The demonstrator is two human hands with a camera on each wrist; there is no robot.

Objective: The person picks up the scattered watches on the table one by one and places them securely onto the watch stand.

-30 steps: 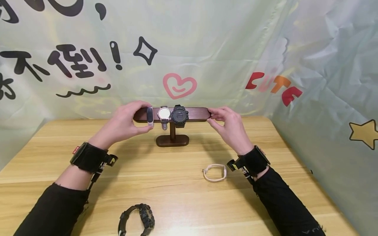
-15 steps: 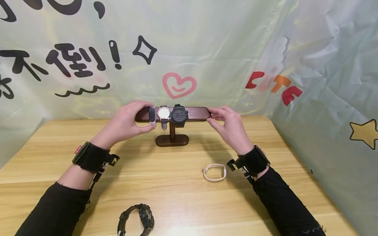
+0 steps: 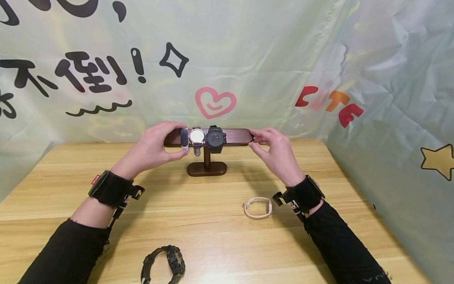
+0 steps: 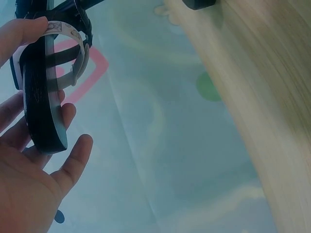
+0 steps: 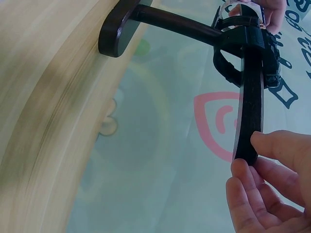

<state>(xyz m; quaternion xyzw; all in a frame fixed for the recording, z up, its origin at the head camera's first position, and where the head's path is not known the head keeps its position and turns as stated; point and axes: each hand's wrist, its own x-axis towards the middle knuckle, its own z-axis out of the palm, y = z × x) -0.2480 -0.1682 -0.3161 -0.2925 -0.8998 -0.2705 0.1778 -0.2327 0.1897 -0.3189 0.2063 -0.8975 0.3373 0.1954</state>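
Observation:
A dark wooden watch stand [image 3: 235,137] rises from the table, its long bar level above an oval base. My left hand [image 3: 150,148] pinches a pale-strapped fitness band [image 3: 185,139] that loops round the bar's left part; in the left wrist view the thumb presses on its strap [image 4: 62,29]. Close to the band's right sit a silver-cased watch [image 3: 196,136] and a bulky black watch [image 3: 215,139], both looped on the bar. At the bar's right end, my right hand [image 3: 274,148] grips the tip between thumb and fingers, plainly seen in the right wrist view.
On the wooden table [image 3: 213,228] lie a pale pink band [image 3: 258,208], right of the middle, and a dark chunky watch [image 3: 172,262] near the front edge. A printed cloth backdrop [image 3: 248,51] hangs behind and along the right side.
My left hand has slid the fitness band rightward along the bar, closer to the silver-cased watch. The right hand keeps its grip on the bar's end.

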